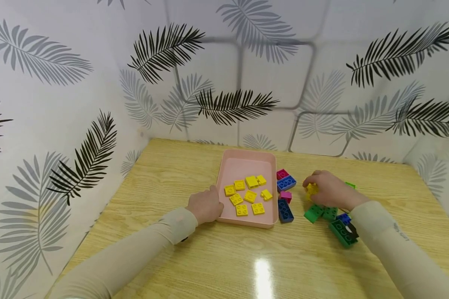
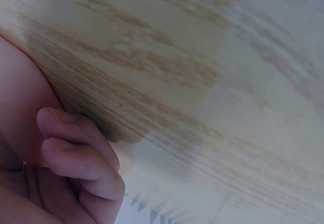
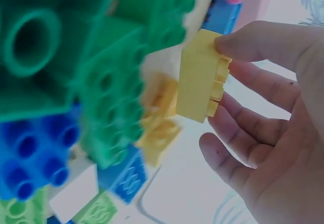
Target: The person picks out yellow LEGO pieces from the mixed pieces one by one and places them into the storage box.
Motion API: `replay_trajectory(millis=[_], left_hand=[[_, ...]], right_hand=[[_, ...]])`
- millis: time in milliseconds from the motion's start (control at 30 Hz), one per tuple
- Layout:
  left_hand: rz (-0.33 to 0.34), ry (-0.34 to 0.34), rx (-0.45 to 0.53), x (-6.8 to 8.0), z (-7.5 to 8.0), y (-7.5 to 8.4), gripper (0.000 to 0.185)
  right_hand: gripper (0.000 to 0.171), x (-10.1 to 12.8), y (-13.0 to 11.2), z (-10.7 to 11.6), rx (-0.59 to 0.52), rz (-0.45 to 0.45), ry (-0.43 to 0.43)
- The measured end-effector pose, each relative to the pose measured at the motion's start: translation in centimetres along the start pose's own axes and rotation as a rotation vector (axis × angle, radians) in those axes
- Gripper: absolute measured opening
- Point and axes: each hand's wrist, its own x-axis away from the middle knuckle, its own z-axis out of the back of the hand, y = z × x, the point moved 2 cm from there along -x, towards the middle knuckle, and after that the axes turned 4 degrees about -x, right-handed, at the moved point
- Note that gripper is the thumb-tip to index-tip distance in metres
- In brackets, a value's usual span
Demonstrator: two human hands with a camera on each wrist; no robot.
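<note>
My right hand (image 1: pixel 331 190) pinches a yellow brick (image 3: pixel 200 77) among the loose bricks, the pink tray (image 1: pixel 247 164) lying to its left, where my left hand (image 1: pixel 206 204), fingers curled and empty, rests against the rim.

The head view looks down and forward over both hands from well above, the left wrist view sits tight against the table beside that hand's curled fingers, and the right wrist view, very near, shares the bricks by that hand.
</note>
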Motion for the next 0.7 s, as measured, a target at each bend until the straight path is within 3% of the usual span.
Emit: replay_trajectory(millis=[300, 700], left_hand=[[-0.005, 0.003, -0.002, -0.1, 0.0, 0.0, 0.057], [-0.003, 0.003, -0.013, -0.2, -0.2, 0.0, 0.055]], right_hand=[[0.026, -0.5, -4.8, 0.9, -0.052, 0.056, -0.009], [0.026, -1.7, -10.3, -0.4, -0.06, 0.214, -0.053]])
